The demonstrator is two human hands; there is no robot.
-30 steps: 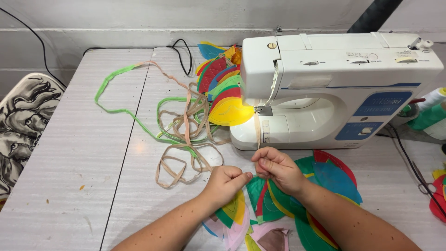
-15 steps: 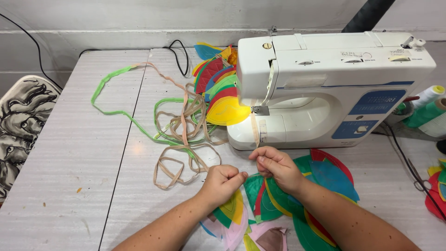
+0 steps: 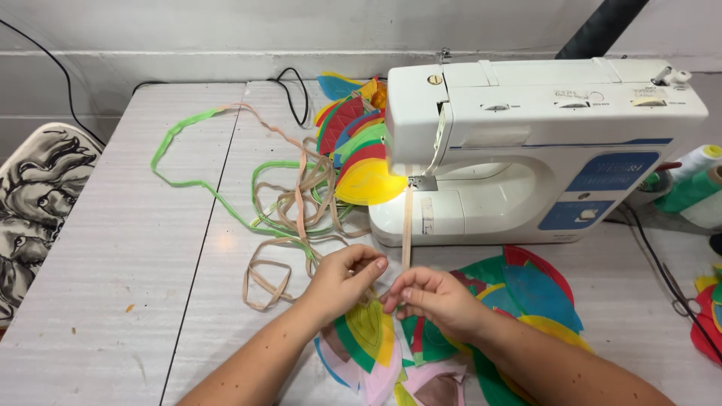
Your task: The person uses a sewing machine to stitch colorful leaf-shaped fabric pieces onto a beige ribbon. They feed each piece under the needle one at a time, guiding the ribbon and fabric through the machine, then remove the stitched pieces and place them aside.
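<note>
The beige strip [image 3: 407,225] is running straight toward you from under the presser foot of the white sewing machine [image 3: 526,143], down over the machine's bed to the near edge, where both of your hands are meeting it. Compared with a moment ago, your hands are sitting almost where they were, just in front of the machine; your left thumb and forefinger are lifting a little higher and closer to the strip, so the pinch looks to be tightening on it rather than letting go. The strip has not visibly advanced under the foot.

Your left hand [image 3: 342,278] is curling in from the left, its fingers [image 3: 374,265] closing together beside the strip's lower end, touching or nearly touching it; I cannot tell whether they are gripping it. Your right hand [image 3: 436,297] is lying just right of it, fingers bent and nearly closed, pinching at the strip's near end over the coloured leaf-shaped fabric pieces [image 3: 519,293] that are lying on the desk [image 3: 135,263].

To the left, loose beige and green tape [image 3: 293,203] is tangling in loops across the desk. More coloured pieces [image 3: 361,143] are stacking behind the needle on the far side, and thread cones [image 3: 696,184] are standing at the far right.
</note>
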